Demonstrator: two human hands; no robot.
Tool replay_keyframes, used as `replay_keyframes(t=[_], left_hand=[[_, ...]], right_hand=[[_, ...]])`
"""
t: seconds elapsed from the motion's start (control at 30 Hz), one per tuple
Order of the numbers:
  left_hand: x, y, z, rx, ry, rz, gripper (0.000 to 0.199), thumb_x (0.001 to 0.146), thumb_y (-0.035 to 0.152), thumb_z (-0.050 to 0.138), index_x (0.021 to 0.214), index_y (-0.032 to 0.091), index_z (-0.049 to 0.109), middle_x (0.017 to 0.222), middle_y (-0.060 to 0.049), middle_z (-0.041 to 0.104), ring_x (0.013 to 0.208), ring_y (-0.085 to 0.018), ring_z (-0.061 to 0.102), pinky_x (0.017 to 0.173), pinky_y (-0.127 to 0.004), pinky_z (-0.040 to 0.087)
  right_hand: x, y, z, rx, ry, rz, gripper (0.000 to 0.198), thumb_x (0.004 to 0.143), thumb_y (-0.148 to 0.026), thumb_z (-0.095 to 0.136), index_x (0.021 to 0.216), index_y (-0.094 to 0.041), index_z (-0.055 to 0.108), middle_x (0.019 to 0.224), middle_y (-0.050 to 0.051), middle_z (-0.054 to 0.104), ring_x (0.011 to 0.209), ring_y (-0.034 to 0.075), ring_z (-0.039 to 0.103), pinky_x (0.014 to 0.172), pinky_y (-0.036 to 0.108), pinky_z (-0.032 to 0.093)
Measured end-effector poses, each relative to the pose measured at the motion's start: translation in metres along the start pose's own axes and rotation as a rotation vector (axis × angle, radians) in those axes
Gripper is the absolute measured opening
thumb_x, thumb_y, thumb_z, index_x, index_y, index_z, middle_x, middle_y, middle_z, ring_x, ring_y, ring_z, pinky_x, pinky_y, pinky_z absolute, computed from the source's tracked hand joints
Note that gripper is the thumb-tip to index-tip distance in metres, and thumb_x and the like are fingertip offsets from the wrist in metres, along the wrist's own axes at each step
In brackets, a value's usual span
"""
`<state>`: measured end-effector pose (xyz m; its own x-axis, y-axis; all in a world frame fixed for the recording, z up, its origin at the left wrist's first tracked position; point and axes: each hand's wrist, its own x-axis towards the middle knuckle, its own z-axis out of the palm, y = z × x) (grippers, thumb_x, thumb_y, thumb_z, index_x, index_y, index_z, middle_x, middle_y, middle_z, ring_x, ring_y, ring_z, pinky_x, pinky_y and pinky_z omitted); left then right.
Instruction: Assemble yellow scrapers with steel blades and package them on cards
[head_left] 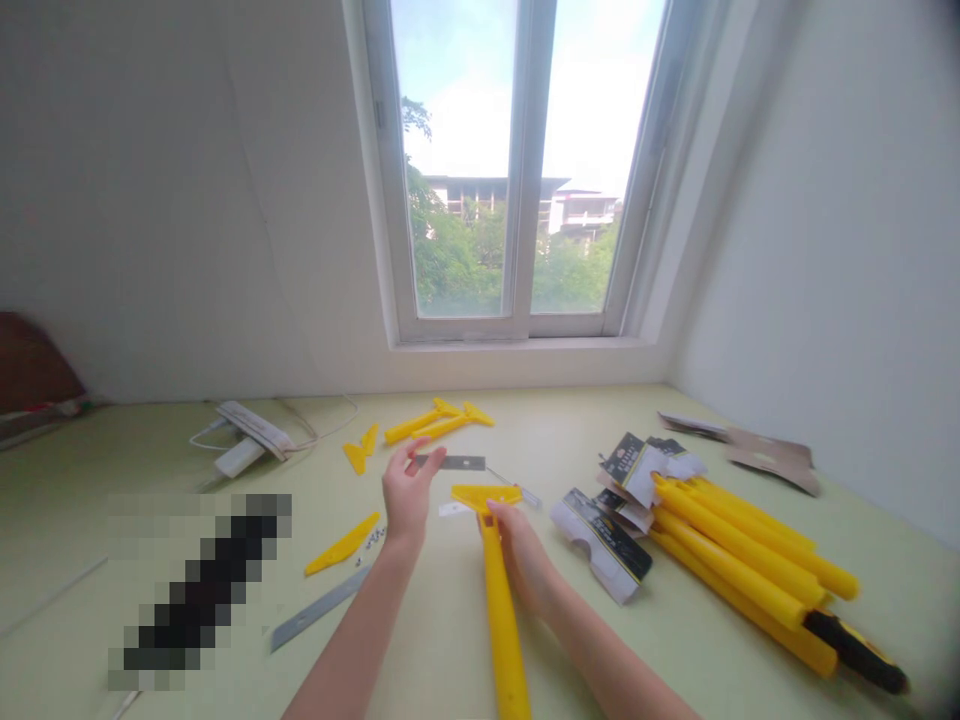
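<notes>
My left hand [405, 505] pinches one end of a short flat metal scraper blade [463, 463] that has a hole in it. My right hand [523, 562] is closed round the neck of a yellow scraper handle [502, 630], just below its wide triangular head. The blade is apart from the head, a little beyond it. Behind the head lies a thin screwdriver-like tool [523, 490], partly hidden. Left of my left hand are a yellow triangular plate [341, 545], several small screws [370, 543] and a longer metal blade [315, 612], partly covered by my forearm.
Several yellow handles [739, 545] with black-and-white cards [606, 540] are piled at the right, brown cardboard [772, 455] behind. Two yellow scrapers [442, 425] and small yellow pieces [360, 450] lie near the window. A power strip [255, 430] is back left; a pixelated dark object [202, 590] is front left.
</notes>
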<state>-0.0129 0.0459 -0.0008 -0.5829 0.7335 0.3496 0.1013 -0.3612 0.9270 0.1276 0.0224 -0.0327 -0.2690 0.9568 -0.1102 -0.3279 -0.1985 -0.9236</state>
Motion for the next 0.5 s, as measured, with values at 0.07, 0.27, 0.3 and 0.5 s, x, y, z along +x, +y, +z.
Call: replay_keyframes(t=[0.07,0.27,0.3,0.5], left_hand=[[-0.01,-0.007,0.007,-0.049,-0.05,-0.062,0.039,0.057,0.04,0.066,0.085,0.013,0.06,0.083,-0.006,0.059,0.082,-0.018,0.056,0.076,-0.032,0.044],[-0.021,-0.016,0.001,-0.093,-0.098,-0.112,0.033,0.058,0.039,0.065,0.079,0.015,0.058,0.076,-0.003,0.057,0.073,-0.015,0.057,0.07,-0.03,0.046],[-0.021,-0.016,0.0,-0.081,-0.082,-0.101,0.034,0.058,0.039,0.065,0.081,0.015,0.058,0.078,-0.003,0.056,0.073,-0.015,0.057,0.07,-0.03,0.046],[-0.028,-0.013,0.002,0.023,-0.089,-0.015,0.034,0.061,0.037,0.064,0.086,0.016,0.053,0.091,-0.006,0.052,0.074,-0.015,0.057,0.076,-0.032,0.044]], right_hand=[[-0.003,-0.006,0.003,0.033,0.029,-0.029,0.023,0.066,-0.036,0.055,0.082,-0.018,0.056,0.074,0.0,0.059,0.065,0.013,0.053,0.06,0.023,0.041],[-0.006,-0.02,0.005,0.042,0.042,-0.092,0.034,0.066,-0.041,0.057,0.09,-0.018,0.053,0.078,0.003,0.063,0.063,0.015,0.06,0.059,0.028,0.045],[-0.006,-0.02,0.004,0.03,0.05,-0.075,0.034,0.066,-0.042,0.057,0.09,-0.018,0.053,0.078,0.003,0.062,0.062,0.016,0.06,0.058,0.028,0.045],[-0.005,-0.018,-0.002,-0.035,-0.014,-0.157,0.03,0.067,-0.04,0.059,0.087,-0.019,0.053,0.075,0.002,0.061,0.059,0.016,0.058,0.049,0.027,0.047]])
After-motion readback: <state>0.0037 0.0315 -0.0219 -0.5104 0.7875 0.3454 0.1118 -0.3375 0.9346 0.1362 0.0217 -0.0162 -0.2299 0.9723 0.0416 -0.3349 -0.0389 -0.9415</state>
